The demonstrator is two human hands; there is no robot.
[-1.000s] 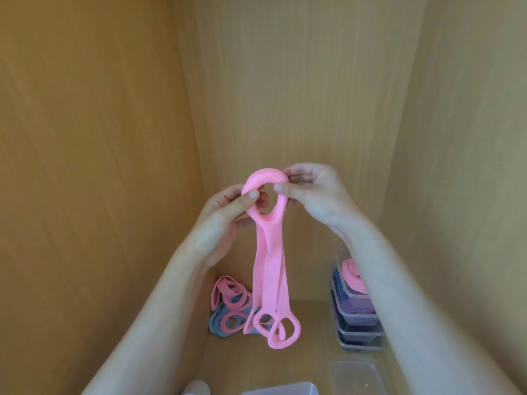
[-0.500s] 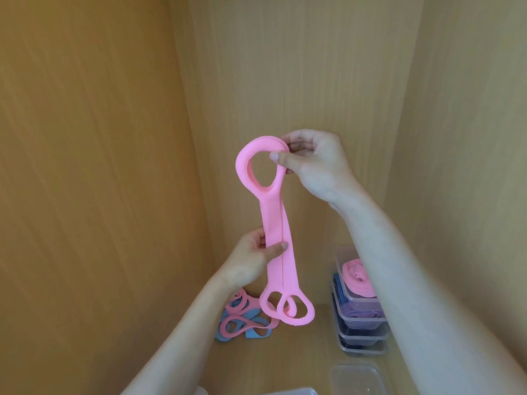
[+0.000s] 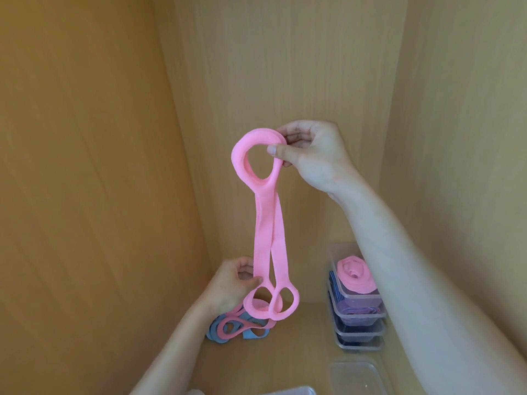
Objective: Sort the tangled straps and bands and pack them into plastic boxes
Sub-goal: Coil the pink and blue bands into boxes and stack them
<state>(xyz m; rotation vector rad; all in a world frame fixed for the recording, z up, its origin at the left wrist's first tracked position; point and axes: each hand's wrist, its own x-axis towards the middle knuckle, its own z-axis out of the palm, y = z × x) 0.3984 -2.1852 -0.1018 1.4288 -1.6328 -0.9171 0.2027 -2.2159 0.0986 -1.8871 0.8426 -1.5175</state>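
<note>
A long pink strap (image 3: 269,238) with loop ends hangs straight down inside a wooden cabinet. My right hand (image 3: 309,153) pinches its top loop between thumb and fingers. My left hand (image 3: 232,283) grips the strap low down, just above its two bottom loops. Under them, on the cabinet floor, lies a tangled pile of pink and blue straps (image 3: 236,327). At the right stands a stack of clear plastic boxes (image 3: 358,317); the top box holds a rolled pink strap (image 3: 355,276), and the lower ones hold purple and dark bands.
Wooden walls close in on the left, back and right. A clear lid or box (image 3: 356,376) lies on the floor at the front right. Another clear box edge (image 3: 288,391) shows at the bottom of the frame.
My left hand has slid from the top loop down the strap to its bottom loops. My right hand has lifted the top loop higher, so the strap hangs straighter.
</note>
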